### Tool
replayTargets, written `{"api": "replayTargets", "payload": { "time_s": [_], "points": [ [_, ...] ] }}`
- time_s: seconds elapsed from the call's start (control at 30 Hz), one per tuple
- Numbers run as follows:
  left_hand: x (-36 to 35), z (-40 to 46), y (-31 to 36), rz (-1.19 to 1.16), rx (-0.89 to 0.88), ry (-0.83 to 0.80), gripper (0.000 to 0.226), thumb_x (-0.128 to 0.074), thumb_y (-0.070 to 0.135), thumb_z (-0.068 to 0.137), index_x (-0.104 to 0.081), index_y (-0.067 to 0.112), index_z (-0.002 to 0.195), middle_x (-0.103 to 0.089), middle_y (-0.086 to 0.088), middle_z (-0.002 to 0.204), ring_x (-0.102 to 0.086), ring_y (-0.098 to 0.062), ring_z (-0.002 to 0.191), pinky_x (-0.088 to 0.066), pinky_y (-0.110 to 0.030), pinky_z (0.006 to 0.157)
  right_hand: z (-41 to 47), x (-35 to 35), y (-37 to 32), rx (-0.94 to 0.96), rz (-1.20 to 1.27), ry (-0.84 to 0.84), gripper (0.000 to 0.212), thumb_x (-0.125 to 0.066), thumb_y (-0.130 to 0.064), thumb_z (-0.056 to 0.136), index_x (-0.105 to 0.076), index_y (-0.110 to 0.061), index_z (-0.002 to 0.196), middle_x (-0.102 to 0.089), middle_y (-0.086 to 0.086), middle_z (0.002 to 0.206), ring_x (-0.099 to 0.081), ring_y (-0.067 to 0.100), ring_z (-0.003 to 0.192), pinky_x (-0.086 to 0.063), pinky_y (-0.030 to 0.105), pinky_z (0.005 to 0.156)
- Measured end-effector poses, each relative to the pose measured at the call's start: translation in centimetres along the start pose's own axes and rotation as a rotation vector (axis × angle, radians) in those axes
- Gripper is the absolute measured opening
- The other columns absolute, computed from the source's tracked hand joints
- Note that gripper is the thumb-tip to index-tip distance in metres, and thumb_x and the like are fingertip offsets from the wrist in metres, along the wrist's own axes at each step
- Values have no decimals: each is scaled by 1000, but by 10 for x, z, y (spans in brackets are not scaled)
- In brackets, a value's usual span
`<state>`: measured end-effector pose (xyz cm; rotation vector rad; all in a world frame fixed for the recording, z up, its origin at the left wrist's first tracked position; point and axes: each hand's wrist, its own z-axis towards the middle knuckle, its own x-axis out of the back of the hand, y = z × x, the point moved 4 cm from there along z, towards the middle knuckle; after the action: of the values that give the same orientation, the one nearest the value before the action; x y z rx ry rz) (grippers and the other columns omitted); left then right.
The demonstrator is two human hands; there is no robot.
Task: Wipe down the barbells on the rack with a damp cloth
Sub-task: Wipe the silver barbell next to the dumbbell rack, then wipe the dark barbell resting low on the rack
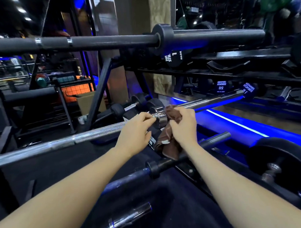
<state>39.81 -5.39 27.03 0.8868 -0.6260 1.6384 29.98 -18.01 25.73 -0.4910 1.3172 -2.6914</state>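
A chrome barbell (64, 142) runs across the middle of the view from lower left to upper right. My right hand (183, 124) grips a brown cloth (168, 144) wrapped round the bar's sleeve just right of its collar (159, 114); the cloth's loose end hangs below. My left hand (135, 130) holds the bar at the left side of the collar, fingertips curled on it. A black barbell (107, 40) lies on the rack above, and another dark barbell (166, 162) lies below my hands.
A further chrome bar end (127, 219) shows at the bottom. Dumbbells (219, 87) sit on racks at the right and behind the collar. A black weight plate (279, 161) lies at lower right beside blue floor lighting. A cardboard box (86, 103) stands behind.
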Motion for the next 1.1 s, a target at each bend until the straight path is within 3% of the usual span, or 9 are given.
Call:
{"api": "replayTargets", "payload": {
  "time_s": [0.13,0.23,0.4,0.53,0.77,0.97,1.03,1.1],
  "points": [
    [-14,-13,2,34,-35,36,48,-70,2,70,-65,6,118,-59,-11,120,-59,-31,106,-47,-35,91,-13,-15,22,-60,-42,-52,25,-59,3,78,-61,-7,100,-44,6,102,-55,30,93,-34,20,79],
    [-22,-26,3,28,5,-19,47,-65,6,77,-60,8,124,-57,-7,123,-58,-29,107,-48,-38,91,-20,-20,38,-94,-153,-161,22,-58,0,81,-63,-7,102,-47,12,104,-54,34,95,-31,23,75],
    [-39,-56,-2,3,218,-191,51,-52,18,91,-42,19,141,-41,2,139,-53,-26,112,-41,-34,94,-33,-24,44,-104,-191,-241,30,-59,-2,80,-65,-11,108,-45,12,105,-54,34,97,-34,25,82],
    [-55,-86,-9,-14,353,-285,51,-50,24,94,-38,16,143,-39,-3,138,-50,-29,116,-40,-37,97,-49,-19,58,-113,-244,-267,29,-62,-3,77,-68,-12,104,-49,11,97,-56,34,91,-32,20,73],
    [-83,-114,-16,-33,422,-389,52,-51,31,94,-37,17,141,-39,-2,136,-47,-24,119,-39,-33,98,-61,-14,96,-222,-313,-261,32,-60,-4,73,-68,-16,101,-62,19,101,-59,35,97,-45,34,88],
    [-126,-96,-19,-73,427,-402,60,-61,37,88,-38,19,140,-39,-1,134,-46,-24,120,-40,-35,96,-50,-40,108,-197,-290,-255,35,-62,-4,75,-67,-17,107,-58,16,107,-58,31,96,-40,27,87],
    [-137,-88,-19,-89,413,-394,64,-65,39,84,-38,18,139,-40,-2,133,-46,-24,120,-40,-36,98,-45,-54,111,-197,-259,-245,36,-64,-12,75,-65,-19,110,-56,15,109,-59,33,97,-44,32,92],
    [-148,-80,-25,-109,411,-388,68,-68,41,81,-39,16,138,-40,-3,132,-46,-24,120,-41,-37,98,-47,-74,114,-197,-258,-345,44,-64,-24,81,-57,-21,124,-50,15,121,-51,34,111,-37,37,102]
  ]
}}
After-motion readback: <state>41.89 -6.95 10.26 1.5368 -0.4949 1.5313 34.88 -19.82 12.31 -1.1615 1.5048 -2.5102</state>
